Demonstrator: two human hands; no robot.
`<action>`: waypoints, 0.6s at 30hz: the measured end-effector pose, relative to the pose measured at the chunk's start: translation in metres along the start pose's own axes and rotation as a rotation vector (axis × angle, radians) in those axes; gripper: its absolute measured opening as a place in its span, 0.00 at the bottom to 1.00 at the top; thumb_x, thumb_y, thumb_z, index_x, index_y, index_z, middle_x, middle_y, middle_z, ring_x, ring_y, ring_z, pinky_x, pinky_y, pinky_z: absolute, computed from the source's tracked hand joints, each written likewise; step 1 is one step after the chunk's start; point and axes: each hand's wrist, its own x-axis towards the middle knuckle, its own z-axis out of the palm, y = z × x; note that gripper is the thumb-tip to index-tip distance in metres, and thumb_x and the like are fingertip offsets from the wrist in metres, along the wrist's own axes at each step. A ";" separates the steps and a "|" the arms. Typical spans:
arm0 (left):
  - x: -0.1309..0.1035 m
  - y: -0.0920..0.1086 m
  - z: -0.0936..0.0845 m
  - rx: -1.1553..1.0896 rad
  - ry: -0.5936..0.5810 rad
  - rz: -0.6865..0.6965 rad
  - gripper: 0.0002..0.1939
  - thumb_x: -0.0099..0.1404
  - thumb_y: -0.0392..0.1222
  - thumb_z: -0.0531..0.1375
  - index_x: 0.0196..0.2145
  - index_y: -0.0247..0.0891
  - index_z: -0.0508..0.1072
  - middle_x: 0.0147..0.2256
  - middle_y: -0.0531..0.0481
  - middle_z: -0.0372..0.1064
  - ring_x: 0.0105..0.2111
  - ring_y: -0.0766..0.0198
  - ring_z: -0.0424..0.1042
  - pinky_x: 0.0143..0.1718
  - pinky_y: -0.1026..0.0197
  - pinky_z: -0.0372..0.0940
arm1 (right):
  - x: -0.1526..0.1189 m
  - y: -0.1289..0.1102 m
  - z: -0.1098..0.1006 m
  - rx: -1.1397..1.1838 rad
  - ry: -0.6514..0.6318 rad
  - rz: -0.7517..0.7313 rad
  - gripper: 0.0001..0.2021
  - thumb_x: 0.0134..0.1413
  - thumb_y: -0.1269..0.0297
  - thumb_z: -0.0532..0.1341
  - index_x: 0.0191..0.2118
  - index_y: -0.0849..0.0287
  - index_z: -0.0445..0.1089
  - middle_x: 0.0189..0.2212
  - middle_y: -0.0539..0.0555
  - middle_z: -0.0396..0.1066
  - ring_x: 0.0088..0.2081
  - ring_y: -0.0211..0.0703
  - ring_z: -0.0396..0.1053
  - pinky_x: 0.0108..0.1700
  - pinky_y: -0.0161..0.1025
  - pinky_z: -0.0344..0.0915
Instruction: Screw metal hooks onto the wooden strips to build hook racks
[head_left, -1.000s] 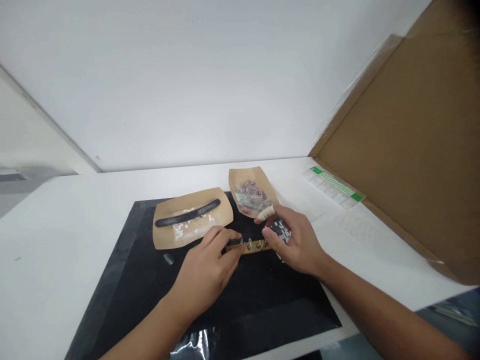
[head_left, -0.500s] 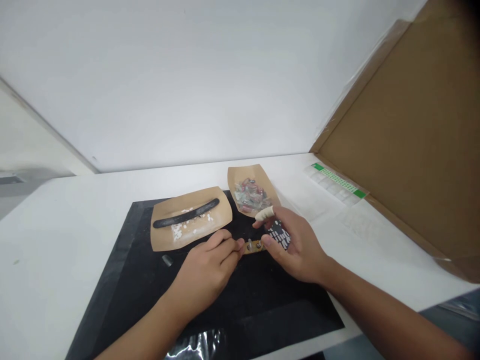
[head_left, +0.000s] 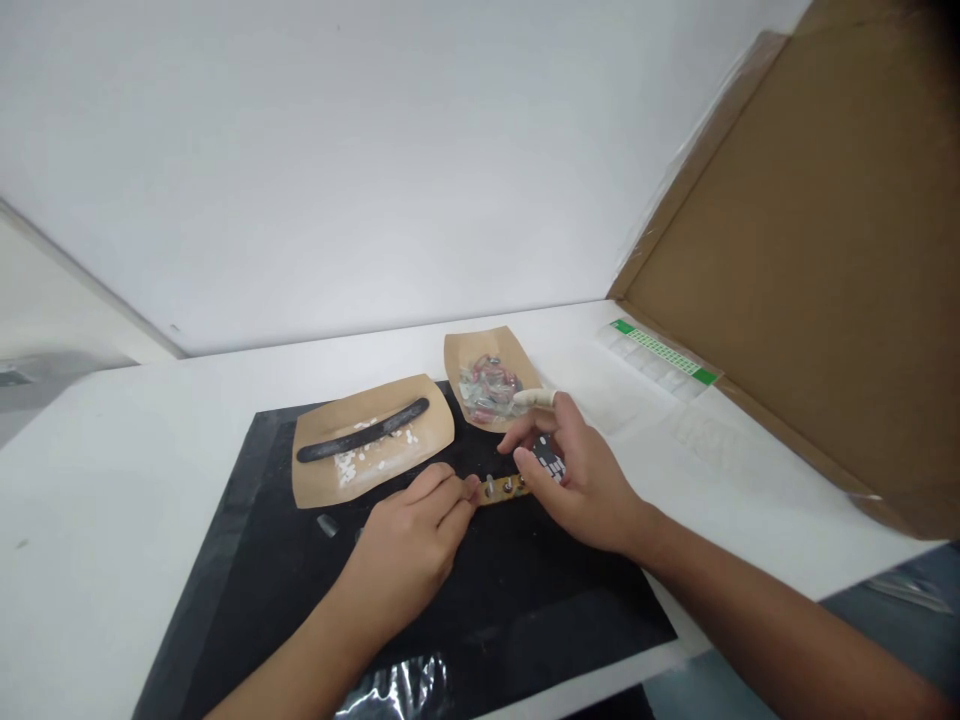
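Note:
A narrow yellowish strip point(head_left: 499, 488) lies on the black mat, bearing a row of small round studs. On one stud stands a small clear nail tip point(head_left: 490, 484). The left end of the strip is pinched in my left hand point(head_left: 420, 525). My right hand point(head_left: 589, 475) hovers over the strip's other end, thumb and fingers apart, with a pale finger cot point(head_left: 535, 398) on one fingertip. Beneath its fingers shows a dark card point(head_left: 549, 460) with white adhesive tabs, partly hidden. Whether the right hand touches the card cannot be seen.
A black nail file point(head_left: 364, 430) and white tabs lie on a brown paper sheet point(head_left: 315, 480). Behind, another brown sheet point(head_left: 480, 343) holds red and clear wrapped pieces. A loose nail tip point(head_left: 327, 526) is left. A green-edged clear packet point(head_left: 664, 355) lies by the cardboard point(head_left: 795, 270).
My right hand has lifted off the strip, its thumb leaving the studs, so more of the strip shows. My left hand keeps its pinch. The whole view has shifted slightly.

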 end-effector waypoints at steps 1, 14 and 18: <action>0.000 0.000 0.000 0.010 0.002 -0.005 0.09 0.78 0.32 0.56 0.48 0.29 0.76 0.37 0.44 0.74 0.40 0.55 0.71 0.37 0.55 0.75 | 0.000 0.000 0.001 0.000 0.004 0.003 0.08 0.66 0.65 0.60 0.45 0.52 0.58 0.42 0.53 0.78 0.39 0.45 0.75 0.39 0.42 0.69; 0.005 -0.002 -0.010 0.149 0.087 0.093 0.10 0.75 0.31 0.58 0.47 0.26 0.78 0.43 0.39 0.79 0.45 0.49 0.70 0.40 0.52 0.78 | 0.007 0.000 0.005 -0.116 -0.065 -0.046 0.07 0.63 0.68 0.62 0.45 0.53 0.64 0.40 0.52 0.77 0.40 0.47 0.74 0.43 0.44 0.68; 0.005 -0.003 -0.012 0.133 0.115 0.102 0.09 0.75 0.31 0.57 0.43 0.30 0.79 0.44 0.41 0.79 0.44 0.51 0.69 0.38 0.54 0.77 | 0.009 0.003 0.006 -0.162 -0.071 -0.094 0.07 0.62 0.71 0.61 0.45 0.53 0.68 0.41 0.52 0.76 0.41 0.46 0.74 0.44 0.44 0.67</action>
